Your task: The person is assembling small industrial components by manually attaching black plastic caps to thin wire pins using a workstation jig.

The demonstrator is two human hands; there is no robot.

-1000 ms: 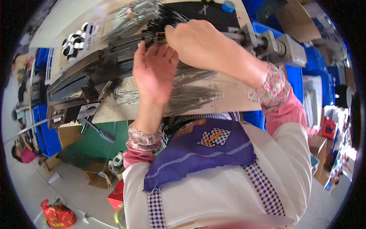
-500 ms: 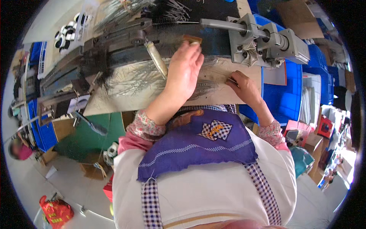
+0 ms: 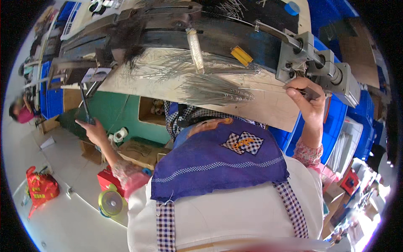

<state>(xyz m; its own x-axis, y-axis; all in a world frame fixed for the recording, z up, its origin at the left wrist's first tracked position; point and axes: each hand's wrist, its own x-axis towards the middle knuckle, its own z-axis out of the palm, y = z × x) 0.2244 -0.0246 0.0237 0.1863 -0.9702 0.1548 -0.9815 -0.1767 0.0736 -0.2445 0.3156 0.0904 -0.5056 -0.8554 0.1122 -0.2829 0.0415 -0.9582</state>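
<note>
While left fingers [image 3: 86, 124] grip a handle [image 3: 86, 106], right fingers [image 3: 294, 95] pinch wire [image 3: 264, 89], white bin [image 3: 355, 132] with pale items [image 3: 341, 142]

Bench [image 3: 275, 110] open at front-right corner; wire bundle [image 3: 210, 90] blocks front-edge middle, wrapped lever [image 3: 195, 52] juts toward it; grey spindle unit [image 3: 326, 63] blocks right edge.

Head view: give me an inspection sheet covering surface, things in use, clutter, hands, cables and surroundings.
Surface: pale wooden tabletop, partly covered by loose wires.
Things in use: thin wire; dark handle.
Clutter: yellow block and blue cap beyond the loose wires.
Hands: left hand at the dark handle, grip unclear; right hand pinching the thin wire beside the grey machine.
Cables: none clearly identifiable.
Surroundings: red bag on the floor at left; blue bins at right.
</note>
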